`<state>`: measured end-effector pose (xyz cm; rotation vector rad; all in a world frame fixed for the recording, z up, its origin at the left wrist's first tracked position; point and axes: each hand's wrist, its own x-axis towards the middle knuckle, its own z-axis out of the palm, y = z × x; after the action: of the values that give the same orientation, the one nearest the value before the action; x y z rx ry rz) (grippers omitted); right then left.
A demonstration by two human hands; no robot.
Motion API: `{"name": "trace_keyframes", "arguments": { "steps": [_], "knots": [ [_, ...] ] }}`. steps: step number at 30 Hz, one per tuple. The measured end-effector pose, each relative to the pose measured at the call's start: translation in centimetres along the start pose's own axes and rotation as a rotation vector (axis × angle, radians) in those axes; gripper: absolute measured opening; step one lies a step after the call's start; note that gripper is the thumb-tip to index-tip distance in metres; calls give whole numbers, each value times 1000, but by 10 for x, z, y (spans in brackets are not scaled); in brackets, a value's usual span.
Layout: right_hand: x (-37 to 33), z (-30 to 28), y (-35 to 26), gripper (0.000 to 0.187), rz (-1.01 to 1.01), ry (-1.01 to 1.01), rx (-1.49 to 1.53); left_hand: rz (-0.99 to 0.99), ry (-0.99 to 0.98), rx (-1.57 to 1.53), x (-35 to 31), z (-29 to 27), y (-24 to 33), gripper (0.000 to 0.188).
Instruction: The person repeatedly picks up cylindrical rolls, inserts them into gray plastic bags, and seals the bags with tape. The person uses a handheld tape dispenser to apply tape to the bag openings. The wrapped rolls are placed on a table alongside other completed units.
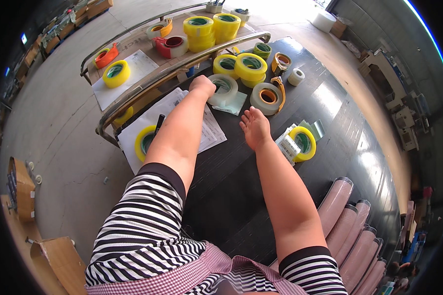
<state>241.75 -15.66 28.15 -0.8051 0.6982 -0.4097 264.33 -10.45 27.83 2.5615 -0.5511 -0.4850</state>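
My left hand [203, 87] is closed at the left rim of a wide roll of clear tape [228, 99], its fingertips partly hidden. Pale green sheets [237, 104] lie under and beside that roll. My right hand [256, 130] is held over the black tabletop [226, 177], fingers loosely extended and nothing in them. Just beyond it sits a clear tape roll with an orange core [267, 96] and an orange-brown dispenser. To its right, a yellow tape roll [305, 142] rests against white label sheets [287, 146].
Several pink film-wrapped rolls [335, 200] lie at the near right. Yellow tape rolls [251, 67] are stacked at the table's far end. A metal-railed cart [147, 88] with more tape stands at the left. Papers [209, 130] and a black marker [160, 123] lie under my left forearm.
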Motion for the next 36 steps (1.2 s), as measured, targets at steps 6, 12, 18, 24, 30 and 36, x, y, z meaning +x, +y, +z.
{"name": "trace_keyframes", "arguments": {
  "steps": [6, 12, 18, 24, 30, 36],
  "knots": [
    [39, 24, 19, 78, 55, -146, 137, 82, -66, 57, 16, -4, -21, 36],
    [41, 14, 23, 69, -21, -110, 161, 57, -90, 8, 11, -2, -8, 40],
    [-30, -4, 0, 43, -95, -21, -235, 333, 526, 169, -19, 12, 21, 40],
    [-141, -32, -24, 39, -44, -138, -448, 751, -50, 245, -89, 68, 114, 58],
    [-277, -76, -41, 37, 0, -106, -475, 520, 105, 260, -90, 130, 125, 59],
    [-416, -117, -53, 37, -179, 74, -378, 912, 326, -153, -191, 96, 110, 48]
  ]
}}
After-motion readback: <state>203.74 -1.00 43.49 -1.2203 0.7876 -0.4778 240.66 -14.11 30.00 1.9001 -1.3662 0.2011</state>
